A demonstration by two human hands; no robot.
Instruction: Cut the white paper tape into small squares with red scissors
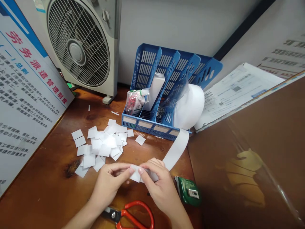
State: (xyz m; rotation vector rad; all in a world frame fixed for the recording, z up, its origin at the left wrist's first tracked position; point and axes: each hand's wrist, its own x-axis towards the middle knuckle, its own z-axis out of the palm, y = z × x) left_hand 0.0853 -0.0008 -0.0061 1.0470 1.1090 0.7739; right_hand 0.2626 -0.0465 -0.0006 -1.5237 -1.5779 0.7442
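Observation:
A white paper strip (177, 149) runs from a large white roll (190, 106) down to my hands. Between thumb and fingers, my left hand (111, 179) pinches a small white piece (135, 175) at the strip's near end. My right hand (158, 179) grips the strip just beside it, thumb on top, the two thumbs close together. Whether the small piece is separate from the strip, I cannot tell. Below my hands lie scissors (133, 214) with red handles, their blades partly hidden by my left forearm. Many square white pieces (105, 143) are heaped beyond my left hand.
A blue file rack (147, 124) holds the roll, a white box (154, 90) and a plastic bag (136, 101). A green tape measure (189, 190) lies right of my right hand. A fan (78, 54) stands back left; a brown board (250, 159) borders the right.

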